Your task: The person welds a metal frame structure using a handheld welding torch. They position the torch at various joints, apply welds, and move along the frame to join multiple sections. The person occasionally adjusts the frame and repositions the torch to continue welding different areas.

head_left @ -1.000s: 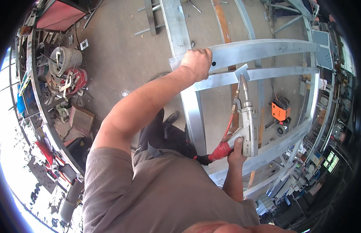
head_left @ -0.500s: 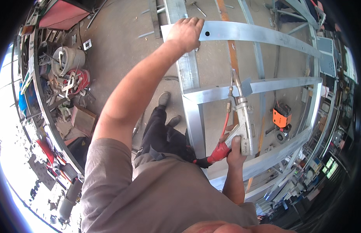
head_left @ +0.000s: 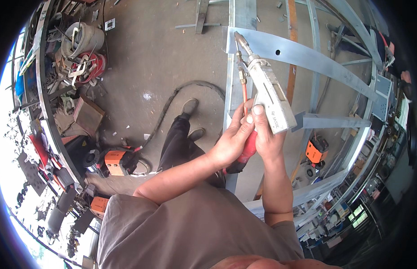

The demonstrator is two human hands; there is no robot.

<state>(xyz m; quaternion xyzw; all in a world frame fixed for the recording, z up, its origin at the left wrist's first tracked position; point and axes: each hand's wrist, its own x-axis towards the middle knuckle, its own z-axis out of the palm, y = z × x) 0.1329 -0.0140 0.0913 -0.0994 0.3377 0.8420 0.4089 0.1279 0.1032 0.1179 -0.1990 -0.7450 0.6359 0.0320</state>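
- Above the galvanised steel frame [head_left: 302,56], at the middle of the view: a handheld welding gun [head_left: 264,89], grey-white body, red grip at the lower end, nozzle tip up and close over the frame's wide punched crossbar.
- Right hand [head_left: 267,139] wrapped closed around the gun's lower body and red grip, thumb laid up along the grey casing.
- Left hand [head_left: 233,139] just beside the right, touching it, fingers curled shut about the red grip from the other side, fingertips pressed near the thin copper tube running along the gun.
- Both forearms rising from a grey T-shirt at the lower edge.
- Left of the frame, on the concrete floor: two shoes [head_left: 190,107] and dark trousers, plus a black hose [head_left: 172,101] curving toward an orange machine [head_left: 116,161].
- Farther left of the frame, well apart from it: a cardboard box [head_left: 87,114], a red coiled cable reel [head_left: 89,67] and a grey bucket [head_left: 83,38] among scrap metal.
- Right of the gun, under the frame's lower rails: a second orange unit [head_left: 316,150].
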